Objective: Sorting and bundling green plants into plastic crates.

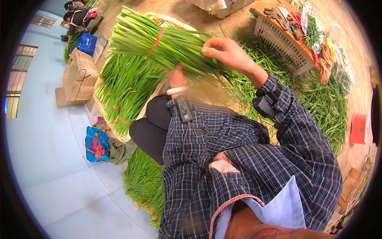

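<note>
A thick bundle of long green leaves, seemingly Chinese chives, is tied with an orange band and held up over a crate. My left hand, with a pale bangle at the wrist, grips the bundle from below; its fingers are mostly hidden by the leaves. At the leafy end of the bundle is my right hand, thumb and forefinger pinched together at the leaf edge. Beneath, more banded bundles lie in a lined crate.
Loose leaves cover the floor at the right. A wooden board on a plastic crate carries gloves and tools. A blue bag and an empty-looking crate stand at the left. Another person crouches at the upper left.
</note>
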Action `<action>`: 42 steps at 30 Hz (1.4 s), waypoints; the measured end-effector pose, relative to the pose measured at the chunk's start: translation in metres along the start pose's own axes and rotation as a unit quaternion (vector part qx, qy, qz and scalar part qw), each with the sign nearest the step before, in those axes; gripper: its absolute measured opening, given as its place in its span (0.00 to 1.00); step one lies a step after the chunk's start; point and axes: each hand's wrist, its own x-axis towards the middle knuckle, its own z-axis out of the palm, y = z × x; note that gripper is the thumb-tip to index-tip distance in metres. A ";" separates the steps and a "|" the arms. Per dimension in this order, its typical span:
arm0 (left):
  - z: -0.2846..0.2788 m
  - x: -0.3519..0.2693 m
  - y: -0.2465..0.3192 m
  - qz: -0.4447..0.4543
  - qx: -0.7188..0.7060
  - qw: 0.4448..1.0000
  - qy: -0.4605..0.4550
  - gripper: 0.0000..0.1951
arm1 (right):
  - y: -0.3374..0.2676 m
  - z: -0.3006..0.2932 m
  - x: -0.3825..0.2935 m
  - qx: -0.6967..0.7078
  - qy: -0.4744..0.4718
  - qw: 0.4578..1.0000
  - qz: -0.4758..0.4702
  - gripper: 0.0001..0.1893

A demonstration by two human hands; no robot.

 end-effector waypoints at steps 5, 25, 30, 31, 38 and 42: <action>-0.010 0.003 -0.011 0.025 0.068 0.997 -0.020 0.18 | 0.008 -0.003 0.008 0.018 0.019 0.997 -0.068 0.13; -0.023 0.010 -0.016 0.044 0.125 0.986 -0.100 0.17 | -0.031 -0.038 0.028 -0.290 -0.094 0.949 -0.078 0.11; -0.025 0.009 -0.023 0.044 0.132 0.988 -0.064 0.16 | -0.020 -0.044 0.032 -0.269 -0.028 0.950 -0.158 0.11; -0.027 0.010 -0.023 0.028 0.132 0.989 -0.065 0.16 | -0.020 -0.043 0.034 -0.352 0.054 0.905 -0.234 0.10; -0.015 -0.007 -0.018 -0.083 0.005 0.993 -0.087 0.11 | -0.028 -0.045 0.068 -0.426 0.034 0.859 -0.282 0.09; -0.028 0.004 -0.021 -0.084 0.075 0.984 -0.141 0.19 | -0.001 -0.029 0.090 -0.366 0.073 0.900 -0.223 0.12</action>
